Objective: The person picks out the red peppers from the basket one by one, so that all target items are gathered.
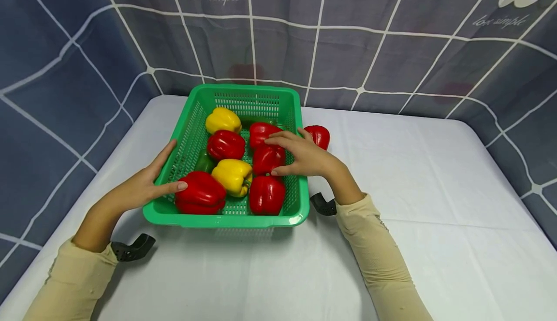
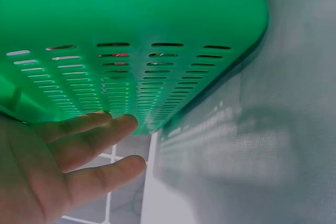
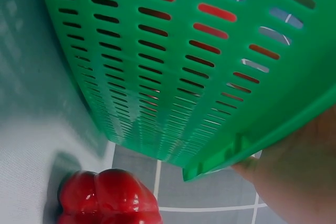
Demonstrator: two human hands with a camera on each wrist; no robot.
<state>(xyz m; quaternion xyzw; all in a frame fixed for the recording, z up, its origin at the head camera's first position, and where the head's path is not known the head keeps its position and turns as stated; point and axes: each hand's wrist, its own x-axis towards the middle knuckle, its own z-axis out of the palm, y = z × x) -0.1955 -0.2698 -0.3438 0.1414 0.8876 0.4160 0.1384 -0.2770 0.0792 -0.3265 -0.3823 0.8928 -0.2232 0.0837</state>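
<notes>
A green slotted plastic basket [image 1: 235,221] sits on the white table, holding several bell peppers. My left hand [image 1: 139,185] is at its left rim. The thumb reaches over the front corner to a large red bell pepper [image 1: 197,197], while straight fingers [image 2: 94,140] extend along the outer wall. Over the right rim stretches my right hand [image 1: 306,155], its spread fingers above a red bell pepper [image 1: 268,160] in the right-hand row. Outside the basket, just beyond that hand, another red bell pepper [image 3: 110,198] rests on the table.
Among the basket's contents are a yellow bell pepper [image 1: 223,120] at the back, another yellow pepper [image 1: 232,177] nearer the front and a partly covered green pepper [image 1: 204,162]. A dark gridded curtain [image 1: 287,45] hangs behind the white tabletop [image 1: 435,181].
</notes>
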